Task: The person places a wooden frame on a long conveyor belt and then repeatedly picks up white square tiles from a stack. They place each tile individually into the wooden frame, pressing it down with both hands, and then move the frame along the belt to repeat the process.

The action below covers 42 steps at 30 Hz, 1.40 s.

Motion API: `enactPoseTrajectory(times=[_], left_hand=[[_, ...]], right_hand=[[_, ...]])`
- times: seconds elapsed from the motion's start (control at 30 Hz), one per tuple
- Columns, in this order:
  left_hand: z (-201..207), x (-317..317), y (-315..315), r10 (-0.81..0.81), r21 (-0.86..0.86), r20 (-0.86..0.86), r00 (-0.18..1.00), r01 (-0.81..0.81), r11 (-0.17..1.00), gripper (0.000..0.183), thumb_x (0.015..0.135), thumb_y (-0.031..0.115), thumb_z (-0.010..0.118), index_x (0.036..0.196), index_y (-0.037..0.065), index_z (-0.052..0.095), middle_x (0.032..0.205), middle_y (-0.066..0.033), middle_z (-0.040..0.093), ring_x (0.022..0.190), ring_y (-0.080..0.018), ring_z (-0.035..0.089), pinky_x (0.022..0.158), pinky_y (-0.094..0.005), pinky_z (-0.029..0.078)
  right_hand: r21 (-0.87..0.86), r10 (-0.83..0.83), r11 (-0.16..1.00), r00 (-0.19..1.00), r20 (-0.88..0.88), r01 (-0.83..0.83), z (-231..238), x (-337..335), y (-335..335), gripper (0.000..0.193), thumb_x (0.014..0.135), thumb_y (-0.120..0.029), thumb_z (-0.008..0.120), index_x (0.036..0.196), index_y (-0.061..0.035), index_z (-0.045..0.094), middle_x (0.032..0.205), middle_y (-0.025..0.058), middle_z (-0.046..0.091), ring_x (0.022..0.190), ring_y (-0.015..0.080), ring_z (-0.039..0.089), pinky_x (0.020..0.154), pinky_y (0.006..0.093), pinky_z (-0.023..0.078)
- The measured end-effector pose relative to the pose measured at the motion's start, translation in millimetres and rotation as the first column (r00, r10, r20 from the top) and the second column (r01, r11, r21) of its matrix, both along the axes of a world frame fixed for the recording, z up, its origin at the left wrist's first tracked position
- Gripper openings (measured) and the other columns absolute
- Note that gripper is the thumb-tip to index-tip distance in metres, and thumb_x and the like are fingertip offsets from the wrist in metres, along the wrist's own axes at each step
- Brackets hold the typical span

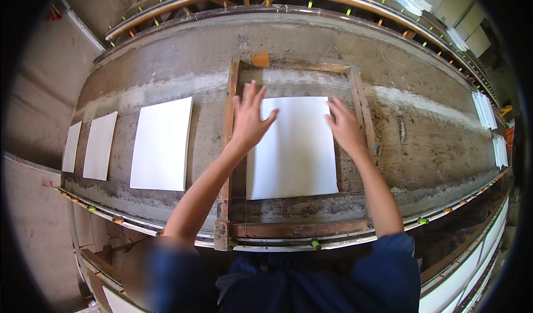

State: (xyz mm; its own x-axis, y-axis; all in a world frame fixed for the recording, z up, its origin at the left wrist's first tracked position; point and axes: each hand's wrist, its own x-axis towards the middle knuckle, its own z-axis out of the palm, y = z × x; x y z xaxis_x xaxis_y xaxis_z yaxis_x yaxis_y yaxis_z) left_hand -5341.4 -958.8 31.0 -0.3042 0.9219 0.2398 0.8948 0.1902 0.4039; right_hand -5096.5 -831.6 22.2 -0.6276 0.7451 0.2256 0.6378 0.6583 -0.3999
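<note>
A white rectangular sheet [294,157], perhaps a piece of fabric or paper, lies flat on the long worn table, inside a rectangular wooden frame [291,231]. My left hand [252,121] is at the sheet's upper left edge, its fingers spread and nothing in them. By the upper right corner is my right hand [345,125], slightly blurred, with fingers stretched out and apart from the thumb. Whether either hand touches the sheet is hard to tell. An orange patch [260,60] sits on the frame's far bar.
Left of the frame lie more white sheets: a large one [161,144], a smaller one [100,145] and a narrow one [71,146]. White stacks [484,110] rest at the table's right end. A rail [133,222] with green and orange clips runs along the near edge.
</note>
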Motion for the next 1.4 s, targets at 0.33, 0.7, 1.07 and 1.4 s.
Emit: enactPoseTrajectory(times=[0.33, 0.7, 1.07, 1.4], left_hand=[[-28.3, -7.5, -124.1, 0.046, 0.081, 0.426, 0.904, -0.089, 0.993, 0.088, 0.080, 0.016, 0.066, 0.145, 0.000, 0.010, 0.147, -0.0247, 0.019, 0.137, -0.0393, 0.020, 0.111, -0.0424, 0.024], [14.2, -5.2, -109.7, -0.049, 0.189, 0.444, 0.895, -0.040, 0.981, 0.088, 0.067, -0.012, 0.052, 0.146, 0.010, 0.018, 0.134, -0.0278, 0.043, 0.110, -0.0426, 0.054, 0.089, -0.0439, 0.047], [52.8, 157.2, 27.7, 0.018, 0.269, 0.312, 0.950, -0.106, 0.957, 0.082, 0.067, -0.010, 0.058, 0.139, 0.017, 0.030, 0.108, -0.0237, 0.057, 0.094, -0.0408, 0.057, 0.081, -0.0461, 0.046], [-37.4, 262.7, 60.6, 0.007, 0.299, 0.232, 0.973, -0.078, 0.951, 0.071, 0.065, -0.007, 0.058, 0.131, 0.012, 0.038, 0.082, -0.0146, 0.051, 0.071, -0.0313, 0.052, 0.068, -0.0414, 0.043]], right_hand=[[-0.202, -0.351, 0.896, 0.909, 0.225, 0.396, 8.5, 112.9, -65.3, 0.087, 0.083, -0.024, 0.067, 0.144, -0.0090, 0.008, 0.133, 0.0263, 0.028, 0.121, 0.0462, 0.038, 0.095, 0.0514, 0.040], [-0.200, -0.341, 0.897, 0.905, 0.254, 0.394, 3.2, 128.1, -32.5, 0.076, 0.086, -0.026, 0.064, 0.140, 0.0043, 0.021, 0.134, 0.0246, 0.032, 0.127, 0.0397, 0.034, 0.106, 0.0476, 0.032], [-0.053, -0.311, 0.948, 0.948, 0.073, 0.315, 14.8, 280.1, 135.6, 0.074, 0.082, -0.022, 0.069, 0.135, 0.0080, 0.027, 0.135, 0.0263, 0.028, 0.121, 0.0422, 0.040, 0.099, 0.0442, 0.040], [-0.320, -0.251, 0.884, 0.923, 0.292, 0.342, -3.5, 379.8, 146.5, 0.077, 0.086, -0.025, 0.065, 0.141, 0.0042, 0.020, 0.142, 0.0269, 0.023, 0.131, 0.0447, 0.027, 0.106, 0.0497, 0.030]])
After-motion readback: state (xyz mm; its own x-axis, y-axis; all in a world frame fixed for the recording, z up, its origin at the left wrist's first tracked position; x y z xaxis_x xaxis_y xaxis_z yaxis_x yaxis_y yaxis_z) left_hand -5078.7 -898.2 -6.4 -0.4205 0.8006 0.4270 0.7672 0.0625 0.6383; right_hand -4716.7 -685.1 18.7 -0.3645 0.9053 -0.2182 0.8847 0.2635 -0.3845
